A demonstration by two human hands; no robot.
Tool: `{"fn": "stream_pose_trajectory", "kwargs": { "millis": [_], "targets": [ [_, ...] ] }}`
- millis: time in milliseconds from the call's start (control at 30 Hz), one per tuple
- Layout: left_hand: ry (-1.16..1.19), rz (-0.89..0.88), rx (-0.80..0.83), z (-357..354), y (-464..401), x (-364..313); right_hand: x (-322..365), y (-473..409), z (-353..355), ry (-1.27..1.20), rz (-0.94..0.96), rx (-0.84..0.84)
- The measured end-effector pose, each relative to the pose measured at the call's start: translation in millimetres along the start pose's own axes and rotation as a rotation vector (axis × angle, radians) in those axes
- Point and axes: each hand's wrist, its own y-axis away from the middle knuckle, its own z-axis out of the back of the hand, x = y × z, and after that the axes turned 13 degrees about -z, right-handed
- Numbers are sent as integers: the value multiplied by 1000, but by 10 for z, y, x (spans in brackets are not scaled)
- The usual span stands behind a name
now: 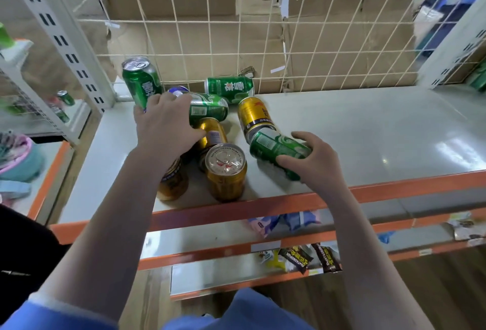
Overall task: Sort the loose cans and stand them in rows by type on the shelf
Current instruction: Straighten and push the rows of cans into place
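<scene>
Green and gold cans lie jumbled at the left of a grey shelf (368,140). My left hand (164,122) grips a green can (207,107) lying on its side over the pile. My right hand (310,157) grips another green can (276,147) lying near the shelf's front. A third green can (142,80) leans at the back left corner, and one more green can (230,88) lies against the wire grid. One gold can (226,174) stands upright near the front edge, a second gold can (253,114) lies on its side, and further gold cans sit partly hidden under my left arm.
A white wire grid (236,40) backs the shelf, with cardboard behind it. An orange lip (394,187) runs along the shelf's front. Snack packets (310,256) lie on the lower shelves. A slotted upright post (68,48) stands at the left. More green cans stand on the neighbouring left shelf.
</scene>
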Motion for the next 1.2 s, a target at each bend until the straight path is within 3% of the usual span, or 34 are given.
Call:
{"fn": "stream_pose_trajectory", "kwargs": {
  "millis": [400,800,1200],
  "targets": [
    [240,130,-147,-17,117,161,162,-84,114,-46,157,-267],
    [301,84,-237,11,167,137,291,-177,-256,-100,253,-134],
    [346,11,-300,245,126,68,246,-145,-191,-179,210,-254]
  ]
}}
